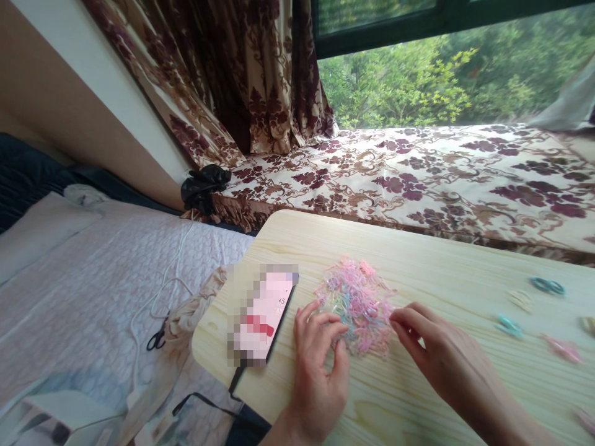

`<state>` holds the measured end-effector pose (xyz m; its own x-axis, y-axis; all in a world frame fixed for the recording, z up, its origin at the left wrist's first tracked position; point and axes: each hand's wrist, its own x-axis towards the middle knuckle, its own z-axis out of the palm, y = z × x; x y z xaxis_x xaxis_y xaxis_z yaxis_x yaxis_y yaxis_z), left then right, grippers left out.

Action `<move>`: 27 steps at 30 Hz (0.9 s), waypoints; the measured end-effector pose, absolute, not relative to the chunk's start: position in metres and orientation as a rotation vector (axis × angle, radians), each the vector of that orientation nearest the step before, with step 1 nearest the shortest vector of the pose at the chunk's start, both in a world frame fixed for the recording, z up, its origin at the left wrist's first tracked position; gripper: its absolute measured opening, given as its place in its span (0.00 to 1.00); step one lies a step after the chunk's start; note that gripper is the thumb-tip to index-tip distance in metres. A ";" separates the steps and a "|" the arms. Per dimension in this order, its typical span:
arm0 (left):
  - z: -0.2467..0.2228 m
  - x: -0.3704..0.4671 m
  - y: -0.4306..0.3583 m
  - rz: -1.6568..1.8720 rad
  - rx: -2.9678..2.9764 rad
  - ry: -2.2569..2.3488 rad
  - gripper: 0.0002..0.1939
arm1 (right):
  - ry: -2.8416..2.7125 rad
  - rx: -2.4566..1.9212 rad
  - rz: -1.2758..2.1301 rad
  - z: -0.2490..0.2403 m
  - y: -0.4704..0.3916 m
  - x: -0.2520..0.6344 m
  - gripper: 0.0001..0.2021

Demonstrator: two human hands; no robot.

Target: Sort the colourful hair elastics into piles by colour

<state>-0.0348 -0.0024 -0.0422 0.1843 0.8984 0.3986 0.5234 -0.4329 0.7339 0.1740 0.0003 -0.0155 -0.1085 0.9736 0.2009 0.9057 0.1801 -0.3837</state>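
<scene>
A loose pile of thin pastel strands (pixel 356 297), pink, lilac and mint, lies on the pale wooden table (pixel 297 241). At the pile's lower left edge is my left hand (pixel 320 359), its fingers curved and apart, with nothing visible held between them. My right hand (pixel 432 341) is at the right edge of the pile, its thumb and fingertips pinched together; whatever they hold is too small to make out. Left of my left hand lies a phone (pixel 264 316) with a lit, partly blurred screen.
Toward the table's right lie a dark teal loop (pixel 548 285), a cream bundle (pixel 519 300), a turquoise bundle (pixel 509 326) and a pink bundle (pixel 563 348). A bed (pixel 116 248) with a white cable stands left; a flowered window seat (pixel 395 173) runs behind.
</scene>
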 end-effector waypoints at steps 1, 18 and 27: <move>-0.043 -0.035 -0.003 1.148 2.034 1.330 0.16 | -2.056 -1.780 0.239 -0.015 0.000 0.174 0.17; -0.044 -0.036 -0.004 1.168 2.029 1.328 0.15 | -2.083 -1.841 0.381 -0.024 0.004 0.164 0.14; -0.043 -0.035 -0.004 1.150 2.036 1.333 0.15 | -2.006 -1.797 0.375 -0.011 -0.002 0.166 0.16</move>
